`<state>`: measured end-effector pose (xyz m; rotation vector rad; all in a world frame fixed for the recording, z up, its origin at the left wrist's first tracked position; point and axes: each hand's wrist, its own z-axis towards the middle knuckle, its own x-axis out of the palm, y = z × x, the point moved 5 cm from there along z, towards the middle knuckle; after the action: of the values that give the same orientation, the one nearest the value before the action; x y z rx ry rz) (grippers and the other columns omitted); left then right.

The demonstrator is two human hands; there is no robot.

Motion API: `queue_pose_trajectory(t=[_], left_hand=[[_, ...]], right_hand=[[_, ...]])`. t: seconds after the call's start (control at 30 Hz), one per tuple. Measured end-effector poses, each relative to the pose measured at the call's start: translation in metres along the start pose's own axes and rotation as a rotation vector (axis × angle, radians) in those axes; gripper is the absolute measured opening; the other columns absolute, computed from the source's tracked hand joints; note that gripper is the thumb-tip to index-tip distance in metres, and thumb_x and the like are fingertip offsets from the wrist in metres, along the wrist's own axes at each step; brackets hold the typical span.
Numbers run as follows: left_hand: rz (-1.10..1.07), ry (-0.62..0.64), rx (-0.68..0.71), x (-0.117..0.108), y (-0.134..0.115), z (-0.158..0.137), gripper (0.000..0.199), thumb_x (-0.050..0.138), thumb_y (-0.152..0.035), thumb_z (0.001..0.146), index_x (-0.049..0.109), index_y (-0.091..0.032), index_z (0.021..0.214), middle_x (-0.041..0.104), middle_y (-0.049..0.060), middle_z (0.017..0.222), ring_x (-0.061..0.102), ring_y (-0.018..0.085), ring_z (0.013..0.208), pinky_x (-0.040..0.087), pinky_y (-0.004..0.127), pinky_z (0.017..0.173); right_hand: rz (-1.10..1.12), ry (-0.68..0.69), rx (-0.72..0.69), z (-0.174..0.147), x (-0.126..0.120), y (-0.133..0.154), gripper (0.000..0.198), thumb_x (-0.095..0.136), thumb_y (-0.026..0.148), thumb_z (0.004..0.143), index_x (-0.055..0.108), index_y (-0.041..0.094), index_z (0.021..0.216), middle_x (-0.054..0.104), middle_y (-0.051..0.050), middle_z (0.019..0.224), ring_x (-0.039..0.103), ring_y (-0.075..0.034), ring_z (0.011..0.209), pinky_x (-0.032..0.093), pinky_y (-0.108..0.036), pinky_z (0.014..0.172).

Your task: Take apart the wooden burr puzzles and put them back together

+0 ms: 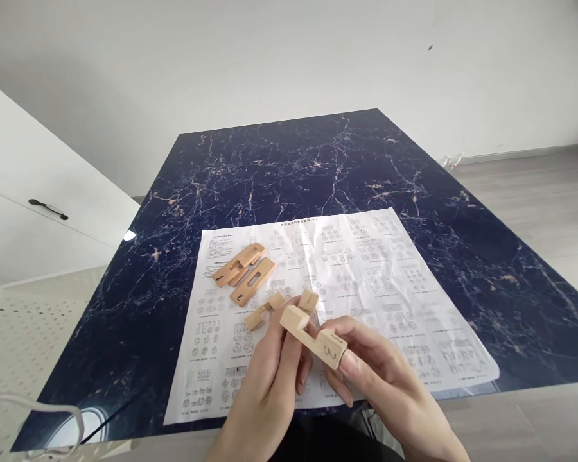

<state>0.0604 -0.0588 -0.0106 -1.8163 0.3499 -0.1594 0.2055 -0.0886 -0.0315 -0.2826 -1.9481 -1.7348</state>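
Observation:
A notched pale wooden puzzle piece (324, 345), marked with a number on its end, is held up over the sheet. My right hand (380, 369) pinches its near right end, with the thumb at the end face. My left hand (275, 366) is closed at its far left end. Just behind that end shows another wooden block end (309, 300), by my left fingers; how it is held is partly hidden. A notched wooden piece (264, 310) shows just left of my left hand, partly covered by it.
Several darker numbered wooden pieces (253, 281) lie together on the left part of a creased printed sheet (356, 256) with small diagrams. Beneath is a dark blue marbled table (279, 167). A white cabinet (38, 160) stands at left, and a white cable (29, 403) hangs lower left.

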Motion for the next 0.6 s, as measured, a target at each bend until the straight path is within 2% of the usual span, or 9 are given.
queue_pose_trajectory(t=[0.13, 0.3, 0.43, 0.53, 0.6], left_hand=[[-0.029, -0.030, -0.140, -0.0045, 0.0055, -0.0052, 0.047, 0.058, -0.061, 0.107, 0.074, -0.030, 0.139, 0.071, 0.006, 0.098, 0.066, 0.025, 0.087, 0.058, 0.036, 0.083], [-0.111, 0.034, -0.176, -0.0042, 0.0084, -0.0069, 0.049, 0.056, -0.061, 0.108, 0.071, -0.030, 0.143, 0.060, 0.003, 0.083, 0.056, 0.022, 0.076, 0.054, 0.034, 0.075], [-0.173, 0.112, -0.152, -0.0032, 0.0083, -0.0044, 0.043, 0.053, -0.052, 0.111, 0.068, -0.027, 0.141, 0.055, 0.001, 0.082, 0.050, 0.020, 0.076, 0.050, 0.032, 0.076], [-0.221, 0.157, -0.137, -0.0019, 0.0076, -0.0035, 0.044, 0.048, -0.055, 0.112, 0.067, -0.023, 0.134, 0.052, 0.000, 0.079, 0.046, 0.019, 0.074, 0.048, 0.033, 0.075], [-0.198, 0.124, -0.136, -0.0029, 0.0072, -0.0030, 0.049, 0.045, -0.065, 0.111, 0.068, -0.022, 0.122, 0.055, 0.002, 0.083, 0.048, 0.019, 0.077, 0.050, 0.034, 0.078]], right_hand=[[0.022, 0.015, 0.011, 0.0015, 0.0001, -0.0015, 0.022, 0.064, 0.047, 0.112, 0.070, 0.027, 0.120, 0.051, 0.005, 0.069, 0.047, -0.012, 0.062, 0.044, -0.027, 0.066], [0.002, -0.006, 0.025, 0.0029, -0.0011, -0.0034, 0.022, 0.061, 0.046, 0.113, 0.070, 0.026, 0.120, 0.054, 0.005, 0.070, 0.052, -0.013, 0.065, 0.049, -0.029, 0.072], [0.002, -0.018, 0.014, 0.0038, -0.0004, -0.0015, 0.023, 0.059, 0.045, 0.114, 0.070, 0.025, 0.119, 0.056, 0.003, 0.074, 0.054, -0.013, 0.068, 0.052, -0.031, 0.078], [-0.006, -0.002, 0.016, 0.0031, 0.0021, 0.0003, 0.022, 0.059, 0.043, 0.115, 0.070, 0.024, 0.117, 0.057, 0.002, 0.076, 0.054, -0.013, 0.069, 0.053, -0.031, 0.077], [-0.018, 0.021, 0.016, 0.0031, 0.0042, 0.0011, 0.022, 0.058, 0.042, 0.115, 0.069, 0.024, 0.118, 0.058, 0.002, 0.076, 0.056, -0.015, 0.072, 0.054, -0.032, 0.079]])
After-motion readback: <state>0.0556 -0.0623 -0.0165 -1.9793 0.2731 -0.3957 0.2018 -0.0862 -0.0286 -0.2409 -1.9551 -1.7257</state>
